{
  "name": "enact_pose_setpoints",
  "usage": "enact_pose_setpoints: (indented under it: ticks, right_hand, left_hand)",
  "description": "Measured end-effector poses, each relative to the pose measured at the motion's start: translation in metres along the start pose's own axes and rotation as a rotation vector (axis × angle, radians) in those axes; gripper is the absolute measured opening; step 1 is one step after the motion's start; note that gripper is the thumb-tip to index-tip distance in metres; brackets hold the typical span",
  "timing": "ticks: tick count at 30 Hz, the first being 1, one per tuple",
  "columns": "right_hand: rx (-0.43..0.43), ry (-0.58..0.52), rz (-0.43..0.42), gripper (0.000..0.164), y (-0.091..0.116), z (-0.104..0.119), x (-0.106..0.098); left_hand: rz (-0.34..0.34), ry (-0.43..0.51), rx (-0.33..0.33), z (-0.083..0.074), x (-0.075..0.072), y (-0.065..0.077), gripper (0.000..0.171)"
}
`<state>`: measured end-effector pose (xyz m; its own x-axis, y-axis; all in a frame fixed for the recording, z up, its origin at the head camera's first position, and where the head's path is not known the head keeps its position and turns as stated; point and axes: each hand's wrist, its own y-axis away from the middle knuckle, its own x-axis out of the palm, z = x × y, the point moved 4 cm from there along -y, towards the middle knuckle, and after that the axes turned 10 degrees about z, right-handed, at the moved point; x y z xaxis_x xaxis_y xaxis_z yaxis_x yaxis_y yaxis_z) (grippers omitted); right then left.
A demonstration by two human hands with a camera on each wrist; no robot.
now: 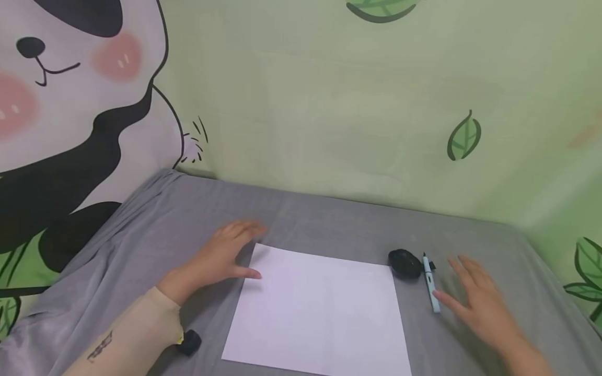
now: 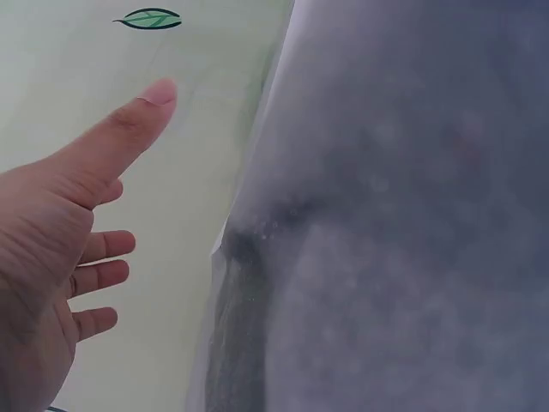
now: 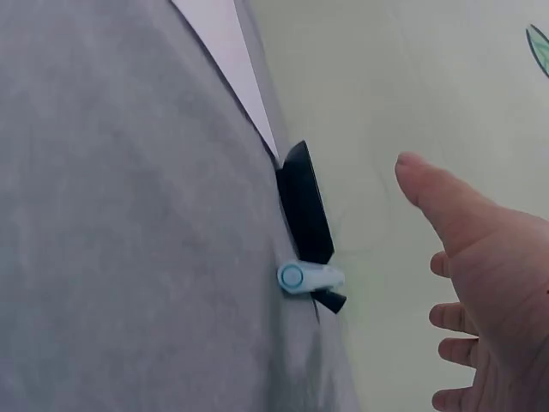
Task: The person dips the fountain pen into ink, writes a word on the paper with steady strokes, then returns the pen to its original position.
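A white sheet of paper [image 1: 320, 308] lies on grey cloth between the two hands. My left hand [image 1: 226, 250] hovers by its far left corner, fingers spread and thumb over the paper's edge, holding nothing. In the left wrist view the left hand [image 2: 60, 249] shows thumb and fingers apart. Right of the paper lies a light blue pen [image 1: 430, 287], dark tip pointing away. My right hand [image 1: 484, 303] is just right of the pen, fingers loosely extended, thumb overlapping the pen's near part. The right hand [image 3: 489, 283] looks empty in the right wrist view, where the pen [image 3: 304, 276] appears end-on.
A rounded black object [image 1: 405, 264] sits at the paper's far right corner, left of the pen. A small black piece [image 1: 433, 266] pokes out beside the pen. Another black block [image 1: 189, 343] shows by the left cuff. Behind the grey cloth [image 1: 329, 219] hangs a printed green backdrop [image 1: 329, 120].
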<state>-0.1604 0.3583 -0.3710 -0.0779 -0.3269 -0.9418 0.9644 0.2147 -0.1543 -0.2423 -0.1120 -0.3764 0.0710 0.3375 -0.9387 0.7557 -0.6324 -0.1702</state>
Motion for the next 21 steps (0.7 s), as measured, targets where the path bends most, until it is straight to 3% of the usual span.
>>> enact_pose_setpoints:
  ticks: [3, 9, 21]
  right_hand:
    - [-0.004, 0.000, -0.011, 0.076, -0.003, 0.005, -0.001]
    - [0.029, 0.014, -0.034, 0.066, -0.009, 0.014, -0.006]
    - [0.177, 0.041, 0.048, 0.047, -0.022, 0.020, 0.001]
  left_hand:
    - [0.000, 0.006, 0.014, -0.002, 0.000, 0.001, 0.088]
    - [0.060, 0.017, 0.035, -0.004, 0.006, 0.000, 0.076]
    - [0.125, 0.001, 0.045, 0.003, 0.019, 0.002, 0.067]
